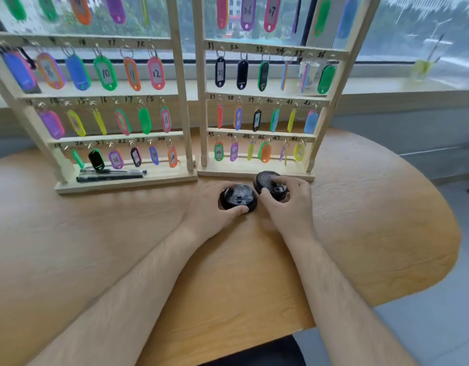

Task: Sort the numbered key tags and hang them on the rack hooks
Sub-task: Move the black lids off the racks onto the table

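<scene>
Two wooden racks stand side by side on the table, the left rack [183, 107] and the right rack [201, 101]. Coloured numbered key tags hang on their hooks in rows, such as the green tag 10 [105, 73] and the black tag 31 [220, 72]. My left hand [209, 204] grips a round black lid [238, 198] lying on the table in front of the racks. My right hand [286, 199] holds a second black lid [267, 180], tilted, just right of the first.
Two black pens [110, 175] lie on the left rack's base. The wooden table [373, 220] curves away at the right and front edges. A paper cup [308, 72] and a glass with a straw [423, 66] stand on the windowsill behind.
</scene>
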